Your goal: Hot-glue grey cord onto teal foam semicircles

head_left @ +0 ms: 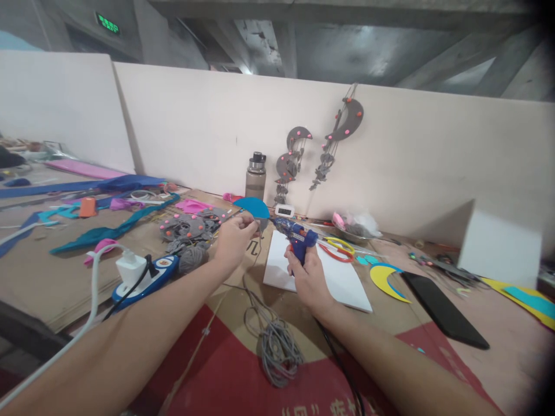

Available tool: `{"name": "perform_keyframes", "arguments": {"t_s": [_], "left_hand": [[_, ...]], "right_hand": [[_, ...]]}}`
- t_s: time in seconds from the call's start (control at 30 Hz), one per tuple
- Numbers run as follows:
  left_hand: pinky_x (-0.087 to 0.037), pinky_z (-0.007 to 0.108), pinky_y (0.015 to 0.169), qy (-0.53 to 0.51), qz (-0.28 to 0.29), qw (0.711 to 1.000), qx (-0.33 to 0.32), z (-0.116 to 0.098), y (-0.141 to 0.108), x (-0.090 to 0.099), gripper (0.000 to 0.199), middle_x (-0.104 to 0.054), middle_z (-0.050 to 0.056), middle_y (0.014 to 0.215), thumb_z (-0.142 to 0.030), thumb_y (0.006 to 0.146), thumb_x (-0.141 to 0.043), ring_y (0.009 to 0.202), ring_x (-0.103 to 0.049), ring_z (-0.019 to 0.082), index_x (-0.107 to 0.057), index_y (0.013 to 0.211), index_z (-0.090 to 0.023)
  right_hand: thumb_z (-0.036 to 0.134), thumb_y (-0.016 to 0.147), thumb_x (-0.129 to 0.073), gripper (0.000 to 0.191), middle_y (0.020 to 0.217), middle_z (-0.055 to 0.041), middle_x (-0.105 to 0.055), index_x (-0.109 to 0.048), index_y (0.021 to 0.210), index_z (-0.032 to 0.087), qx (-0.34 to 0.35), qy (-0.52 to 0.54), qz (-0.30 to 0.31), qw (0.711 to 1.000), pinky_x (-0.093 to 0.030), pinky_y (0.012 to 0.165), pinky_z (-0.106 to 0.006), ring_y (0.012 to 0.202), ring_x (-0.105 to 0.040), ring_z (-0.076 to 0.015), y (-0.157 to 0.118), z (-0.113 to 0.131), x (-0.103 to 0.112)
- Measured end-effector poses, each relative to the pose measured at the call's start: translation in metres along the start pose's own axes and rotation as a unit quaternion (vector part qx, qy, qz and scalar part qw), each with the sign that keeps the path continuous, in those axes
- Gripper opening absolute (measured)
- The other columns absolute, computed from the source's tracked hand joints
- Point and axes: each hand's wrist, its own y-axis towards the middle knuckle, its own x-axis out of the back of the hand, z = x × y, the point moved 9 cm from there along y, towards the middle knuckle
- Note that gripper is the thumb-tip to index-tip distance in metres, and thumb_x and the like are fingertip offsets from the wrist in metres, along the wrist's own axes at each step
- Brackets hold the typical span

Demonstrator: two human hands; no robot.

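My right hand (307, 276) is wrapped round the handle of a blue hot glue gun (298, 240), its nozzle pointing left. Close to that nozzle, my left hand (234, 237) pinches a small grey piece (262, 224), mostly hidden by the fingers. A strand of grey yarn (259, 249) hangs below the pinch. Just behind the fingertips shows a blue rounded cutout (254, 206); whether the hand touches it I cannot tell. Below and between my arms lies a loose bundle of grey yarn (280, 352). White sheets (347, 283) lie under the glue gun.
Grey moon hangings (347, 121) hang on the white partition (195, 115), near a bottle (255, 179). Scissors (340, 251), a yellow crescent (385, 283) and a black phone (444, 309) lie right. Left are a power strip (150, 280), yarn ball (193, 259) and dotted grey pieces (186, 226).
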Motion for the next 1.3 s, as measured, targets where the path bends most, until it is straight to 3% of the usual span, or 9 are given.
{"name": "perform_keyframes", "arguments": {"t_s": [0.2,0.33,0.5,0.63,0.7,0.83,1.03,1.17,1.3], "left_hand": [[-0.053,0.028,0.068,-0.057,0.014,0.998,0.008,0.0,0.0,-0.003,0.023,-0.063,0.001,0.07,-0.036,0.065,-0.068,0.065,-0.06,0.012,-0.063,0.07,-0.014],[-0.051,0.027,0.063,-0.009,-0.007,1.0,0.007,-0.002,0.0,0.001,0.023,-0.065,0.002,0.069,-0.035,0.065,-0.068,0.062,-0.061,0.014,-0.064,0.071,-0.014],[-0.042,0.023,0.055,0.182,-0.006,0.981,-0.073,-0.031,-0.006,0.0,0.017,-0.065,0.002,0.062,-0.03,0.07,-0.06,0.059,-0.06,0.015,-0.067,0.069,-0.015],[-0.043,0.023,0.061,0.252,-0.005,0.96,-0.121,-0.049,-0.013,-0.003,0.015,-0.068,0.003,0.067,-0.025,0.072,-0.057,0.065,-0.062,0.015,-0.068,0.072,-0.015],[-0.043,0.023,0.064,0.276,-0.003,0.95,-0.145,-0.054,-0.015,-0.005,0.016,-0.069,0.003,0.072,-0.024,0.074,-0.056,0.067,-0.062,0.015,-0.068,0.077,-0.015],[-0.044,0.025,0.071,0.335,0.022,0.919,-0.207,-0.062,-0.021,-0.014,0.015,-0.069,0.004,0.079,-0.022,0.077,-0.054,0.073,-0.061,0.015,-0.068,0.081,-0.016],[-0.045,0.027,0.076,0.368,0.061,0.891,-0.259,-0.066,-0.027,-0.023,0.018,-0.07,0.006,0.089,-0.016,0.076,-0.054,0.082,-0.062,0.017,-0.067,0.088,-0.018],[-0.044,0.027,0.075,0.37,0.05,0.897,-0.236,-0.065,-0.025,-0.021,0.016,-0.07,0.005,0.085,-0.018,0.076,-0.054,0.078,-0.062,0.017,-0.068,0.083,-0.018],[-0.045,0.026,0.072,0.322,0.049,0.928,-0.18,-0.062,-0.023,-0.02,0.017,-0.071,0.005,0.083,-0.024,0.076,-0.056,0.074,-0.063,0.016,-0.07,0.083,-0.017]], "right_hand": [[0.032,0.08,-0.049,0.019,0.081,-0.003,-0.062,-0.048,0.094,0.018,-0.1,0.041,0.011,0.994,-0.044,0.051,-0.028,0.05,-0.052,-0.0119,0.012,-0.015,0.004],[0.025,0.076,-0.048,0.01,0.073,-0.004,-0.065,-0.053,0.082,0.018,-0.15,-0.061,0.074,0.984,-0.041,0.048,-0.026,0.05,-0.054,-0.0134,0.029,-0.04,0.01],[0.033,0.074,-0.057,0.021,0.063,-0.0111,-0.061,-0.052,0.058,0.02,-0.062,-0.3,0.067,0.95,-0.043,0.064,-0.034,0.071,-0.061,-0.0246,0.043,-0.046,0.033],[0.037,0.073,-0.06,0.025,0.079,-0.0181,-0.061,-0.05,0.058,0.019,0.018,-0.395,0.01,0.919,-0.039,0.08,-0.044,0.092,-0.056,-0.0317,0.038,-0.01,0.043],[0.033,0.08,-0.051,0.018,0.084,-0.0143,-0.06,-0.052,0.068,0.019,0.05,-0.356,0.012,0.933,-0.04,0.082,-0.042,0.091,-0.055,-0.0275,0.034,0.013,0.033],[0.033,0.079,-0.052,0.02,0.1,-0.0078,-0.058,-0.047,0.094,0.021,0.026,-0.093,0.033,0.995,-0.043,0.085,-0.037,0.095,-0.055,-0.0205,0.03,0.036,-0.003],[0.032,0.071,-0.06,0.033,0.08,0.0023,-0.057,-0.038,0.094,0.023,-0.107,0.223,0.034,0.968,-0.047,0.072,-0.032,0.071,-0.058,-0.0133,0.032,0.022,-0.051],[0.033,0.073,-0.058,0.022,0.071,0.0058,-0.048,-0.044,0.087,0.023,-0.098,0.209,-0.002,0.973,-0.042,0.054,-0.024,0.058,-0.047,-0.0098,0.03,0.019,-0.045],[0.03,0.077,-0.053,0.01,0.073,0.0028,-0.052,-0.052,0.079,0.021,-0.06,0.115,-0.012,0.991,-0.039,0.056,-0.024,0.064,-0.046,-0.011,0.03,0.019,-0.03]]}}
